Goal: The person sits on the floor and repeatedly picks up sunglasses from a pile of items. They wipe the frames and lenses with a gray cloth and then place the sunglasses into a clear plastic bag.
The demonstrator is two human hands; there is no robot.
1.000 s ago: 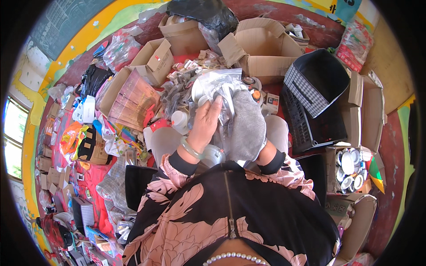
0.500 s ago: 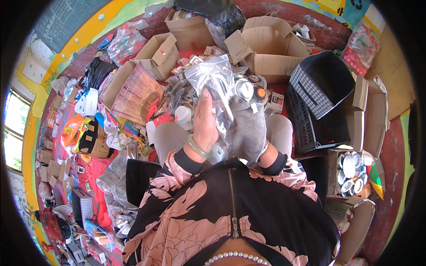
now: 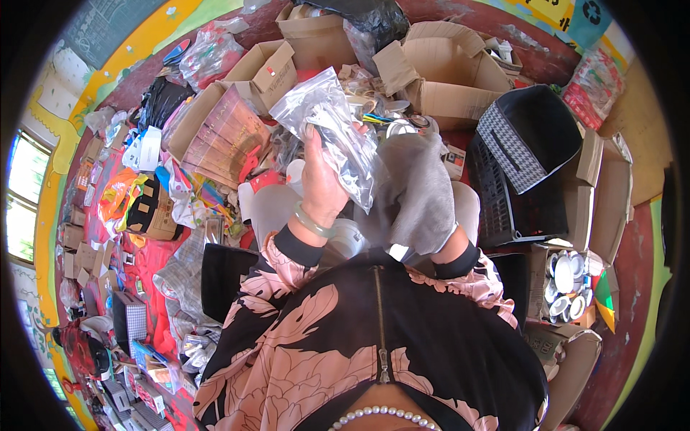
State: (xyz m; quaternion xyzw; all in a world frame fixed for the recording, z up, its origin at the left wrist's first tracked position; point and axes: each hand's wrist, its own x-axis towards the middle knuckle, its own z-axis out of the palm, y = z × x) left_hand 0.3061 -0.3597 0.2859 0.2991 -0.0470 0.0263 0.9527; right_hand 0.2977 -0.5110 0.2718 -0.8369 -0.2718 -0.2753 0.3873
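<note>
Clear plastic bag, crinkled and glinting, raised upright over the lap in front of the chest, above a litter of small metal parts. Left hand closed around the bag's lower half, fingers wrapped on the film, pale green bangle at the wrist. Just beside it, to the right, a grey cloth draped over the right hand; hand hidden beneath the fabric, so grip impossible to tell, only the dark cuff showing at the forearm. Bag's lower edge touching the cloth.

Beyond, open cardboard boxes ringed around the far side, one on the left holding a stack of brown flat packets. Black crate with a checked fabric bin set on top, well to the right. Small box of round metal lids near the right elbow. Bright wrappers and cartons strewn across red flooring at far left. Floral black-and-pink top filling the lower frame.
</note>
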